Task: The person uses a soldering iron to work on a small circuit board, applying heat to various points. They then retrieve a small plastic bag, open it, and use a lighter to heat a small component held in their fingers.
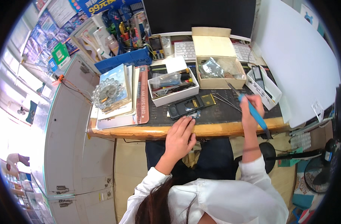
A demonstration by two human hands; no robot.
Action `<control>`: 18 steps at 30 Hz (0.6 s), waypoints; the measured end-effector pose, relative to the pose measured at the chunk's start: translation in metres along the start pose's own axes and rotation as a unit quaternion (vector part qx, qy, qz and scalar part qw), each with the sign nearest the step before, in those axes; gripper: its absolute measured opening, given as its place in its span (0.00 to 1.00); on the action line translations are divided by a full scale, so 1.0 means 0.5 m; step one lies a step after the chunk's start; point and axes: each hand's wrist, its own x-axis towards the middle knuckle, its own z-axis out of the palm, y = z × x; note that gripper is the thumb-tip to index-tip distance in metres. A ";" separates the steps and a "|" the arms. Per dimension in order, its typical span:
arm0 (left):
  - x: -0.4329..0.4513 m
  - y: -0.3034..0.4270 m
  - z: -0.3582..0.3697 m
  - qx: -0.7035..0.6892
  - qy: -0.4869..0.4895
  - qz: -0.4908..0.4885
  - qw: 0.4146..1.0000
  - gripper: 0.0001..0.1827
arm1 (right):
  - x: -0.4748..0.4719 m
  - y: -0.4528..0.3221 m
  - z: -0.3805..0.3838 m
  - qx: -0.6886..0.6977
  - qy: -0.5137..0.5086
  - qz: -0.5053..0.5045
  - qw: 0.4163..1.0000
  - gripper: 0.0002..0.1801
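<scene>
In my right hand is a soldering iron with a blue handle, its dark tip pointing up and left toward the open carton. My left hand rests on the front edge of the desk, fingers extended and thumb apart. Its fingertips lie at the lower side of a black keypad phone housing; whether they press on it is hard to tell. A small blue circuit board shows partly beneath the housing. Touching its right end is a gold-and-black phone battery. Thin metal tweezers lie between battery and iron.
A white box of tools and an open cream carton of bagged parts stand behind. A narrow white box is right. Left, a glass ashtray tops stacked booklets. Keyboard and monitor sit farther back.
</scene>
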 end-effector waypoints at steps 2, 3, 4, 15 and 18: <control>0.000 -0.002 0.001 -0.005 -0.004 0.001 1.000 0.26 | -0.012 0.003 -0.014 0.023 0.010 -0.013 1.000 0.09; -0.001 -0.002 0.002 -0.002 0.000 0.000 1.000 0.26 | -0.014 0.002 -0.018 0.024 0.020 -0.016 0.999 0.09; 0.000 -0.001 0.003 0.001 0.002 0.000 1.000 0.26 | -0.011 0.002 -0.016 0.027 0.032 -0.020 0.999 0.09; 0.005 0.004 -0.004 -0.009 -0.017 -0.011 1.000 0.25 | -0.111 -0.038 -0.077 0.052 -0.055 0.024 0.997 0.11; 0.005 0.000 -0.011 -0.041 -0.014 -0.013 0.999 0.23 | -0.097 -0.009 -0.081 0.034 -0.115 -0.054 0.991 0.08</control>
